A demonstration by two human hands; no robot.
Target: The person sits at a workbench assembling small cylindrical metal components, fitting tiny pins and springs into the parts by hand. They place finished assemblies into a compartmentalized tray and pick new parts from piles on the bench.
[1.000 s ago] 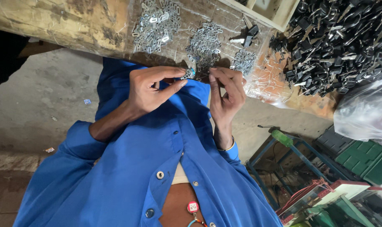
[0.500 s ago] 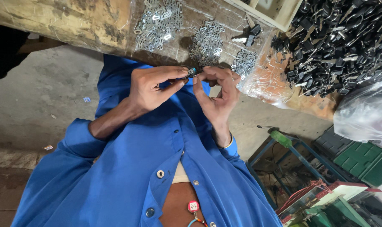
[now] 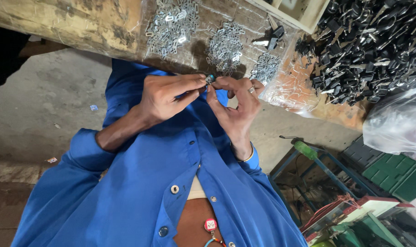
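Workshop: bench (image 3: 70, 20) w/ metal clip piles (image 3: 171, 25), black parts heap (image 3: 368, 45), concrete floor (image 3: 43, 105).

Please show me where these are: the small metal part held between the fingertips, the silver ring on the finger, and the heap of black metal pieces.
Small metal part with teal tip (image 3: 210, 78), head view, its middle.
Silver ring (image 3: 251, 90), head view, band on right hand's finger.
Heap of black metal pieces (image 3: 368, 45), head view, centre of heap.

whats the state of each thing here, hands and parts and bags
left hand: pinching small teal-tipped metal part
right hand: fingertips closed on the same part
small silver metal pieces: loose in three piles on plastic-covered bench
black metal parts: heaped
clear plastic bag: bulging, crumpled
blue shirt: partly unbuttoned
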